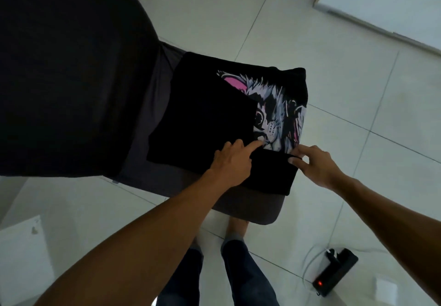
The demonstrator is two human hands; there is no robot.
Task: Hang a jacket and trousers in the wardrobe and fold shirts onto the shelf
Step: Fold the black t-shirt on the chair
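A black shirt (pixel 205 119) with a cat print was spread on the seat of a dark chair (pixel 253 210), its left side already folded over so that only the right part of the print was shown. A dark garment (pixel 59 67) was draped over the chair's backrest, to the left of the seat. The left hand (pixel 232 160) was laid on the shirt near the seat's front edge, its forefinger stretched out and pressed on the cloth at the corner of the fold, with nothing held. The right hand (pixel 317 165) was placed at the shirt's right front corner, where a fold of the hem was pinched between thumb and fingers.

The step was judged to be the folding of the near edge over the print. Little of the seat was left beyond the shirt on the right and front, so the fold could be dragged off the edge if the hem were pulled too far. The earlier fold could be opened if the pressing finger were lifted too soon. A power strip (pixel 334 274) with a cable lay on the floor to the right of the chair, and it was judged a tripping risk on the way to the shelf.
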